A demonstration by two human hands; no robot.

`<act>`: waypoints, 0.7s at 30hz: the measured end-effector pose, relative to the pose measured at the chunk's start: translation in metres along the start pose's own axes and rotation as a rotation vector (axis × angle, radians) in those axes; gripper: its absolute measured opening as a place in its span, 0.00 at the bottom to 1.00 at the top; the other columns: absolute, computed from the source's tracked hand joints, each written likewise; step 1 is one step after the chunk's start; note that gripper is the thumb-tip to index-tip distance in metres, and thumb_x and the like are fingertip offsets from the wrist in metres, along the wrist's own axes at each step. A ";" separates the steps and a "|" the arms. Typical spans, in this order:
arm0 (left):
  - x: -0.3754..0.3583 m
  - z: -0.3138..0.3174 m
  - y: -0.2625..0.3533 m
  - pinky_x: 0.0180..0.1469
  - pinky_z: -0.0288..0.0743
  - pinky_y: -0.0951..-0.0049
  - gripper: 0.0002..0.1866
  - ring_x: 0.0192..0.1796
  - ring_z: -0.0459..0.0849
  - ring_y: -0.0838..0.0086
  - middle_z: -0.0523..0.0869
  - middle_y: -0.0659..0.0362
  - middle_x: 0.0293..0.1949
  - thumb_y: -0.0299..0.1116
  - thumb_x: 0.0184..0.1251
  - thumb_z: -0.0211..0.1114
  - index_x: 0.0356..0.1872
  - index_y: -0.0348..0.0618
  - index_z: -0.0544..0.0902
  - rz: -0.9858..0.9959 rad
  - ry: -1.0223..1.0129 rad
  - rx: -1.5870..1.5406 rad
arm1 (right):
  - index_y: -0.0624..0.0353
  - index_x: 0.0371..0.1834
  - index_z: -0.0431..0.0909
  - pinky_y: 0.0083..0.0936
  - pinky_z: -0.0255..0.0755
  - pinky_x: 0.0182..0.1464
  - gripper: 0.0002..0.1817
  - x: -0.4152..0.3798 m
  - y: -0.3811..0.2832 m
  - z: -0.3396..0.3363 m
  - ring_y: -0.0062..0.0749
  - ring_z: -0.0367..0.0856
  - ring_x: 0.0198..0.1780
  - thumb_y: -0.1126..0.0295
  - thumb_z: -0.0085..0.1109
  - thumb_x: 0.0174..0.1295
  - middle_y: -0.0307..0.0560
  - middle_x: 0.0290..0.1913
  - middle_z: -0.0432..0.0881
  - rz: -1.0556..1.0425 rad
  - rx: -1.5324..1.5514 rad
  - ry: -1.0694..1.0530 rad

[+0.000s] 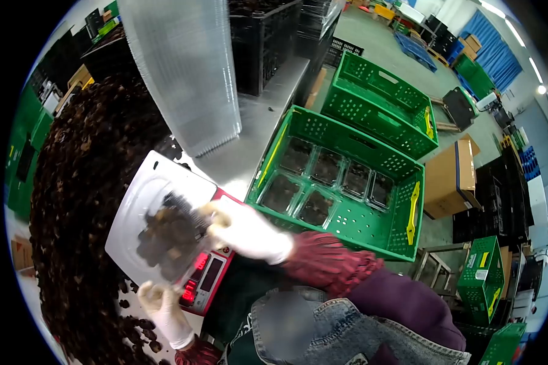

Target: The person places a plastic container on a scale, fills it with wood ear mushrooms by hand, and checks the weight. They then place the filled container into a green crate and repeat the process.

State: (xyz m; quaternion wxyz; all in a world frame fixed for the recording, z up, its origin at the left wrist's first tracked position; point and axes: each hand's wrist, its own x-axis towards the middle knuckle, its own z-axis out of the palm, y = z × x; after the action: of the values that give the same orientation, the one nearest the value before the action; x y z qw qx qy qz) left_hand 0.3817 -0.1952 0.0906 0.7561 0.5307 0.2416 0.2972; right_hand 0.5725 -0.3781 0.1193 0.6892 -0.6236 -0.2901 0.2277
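A clear plastic container [169, 236] holding dark brown, mushroom-like pieces is over the white tray [125, 240] of a red weighing scale [216, 292] with lit red digits. The container is blurred. My right hand [243, 230], in a white glove, has its fingers closed at the container's upper right edge. Beside the lower left corner of the scale is my left hand [166, 311], also gloved. Its fingers are curled with the tips together, and whatever they may hold is not distinguishable. A big heap of dark brown pieces [85, 201] lies left of the scale.
A tall stack of clear plastic containers [186, 73] stands behind the scale on the metal table [234, 161]. To the right, a green crate [371, 234] holds several filled clear containers [326, 167]. Another green crate [380, 91] and a cardboard box [449, 179] are beyond it.
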 end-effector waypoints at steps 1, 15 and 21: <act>-0.002 0.015 0.000 0.45 0.78 0.66 0.24 0.39 0.83 0.68 0.82 0.57 0.40 0.21 0.64 0.64 0.60 0.44 0.69 0.007 -0.199 -0.010 | 0.66 0.56 0.75 0.22 0.76 0.38 0.20 -0.009 -0.021 -0.027 0.23 0.81 0.32 0.72 0.53 0.60 0.44 0.31 0.81 0.058 -0.082 0.074; -0.017 -0.048 -0.005 0.50 0.76 0.70 0.11 0.43 0.79 0.71 0.80 0.56 0.42 0.26 0.73 0.57 0.53 0.35 0.78 0.001 -0.078 0.075 | 0.65 0.31 0.84 0.25 0.77 0.27 0.15 -0.229 0.139 -0.368 0.25 0.82 0.22 0.62 0.59 0.65 0.46 0.26 0.85 0.769 -0.451 0.429; -0.031 -0.063 -0.001 0.46 0.77 0.71 0.09 0.38 0.82 0.71 0.84 0.55 0.37 0.23 0.68 0.59 0.46 0.30 0.80 0.030 0.195 0.231 | 0.63 0.30 0.85 0.29 0.78 0.37 0.36 -0.265 0.233 -0.308 0.29 0.84 0.27 0.33 0.61 0.54 0.47 0.25 0.85 1.077 -0.841 0.329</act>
State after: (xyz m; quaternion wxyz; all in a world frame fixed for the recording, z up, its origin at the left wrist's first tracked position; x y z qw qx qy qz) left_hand 0.3169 -0.1762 0.0713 0.6584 0.5864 0.3383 0.3288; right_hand 0.6013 -0.7538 -0.1586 0.2159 -0.9206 0.1034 0.3087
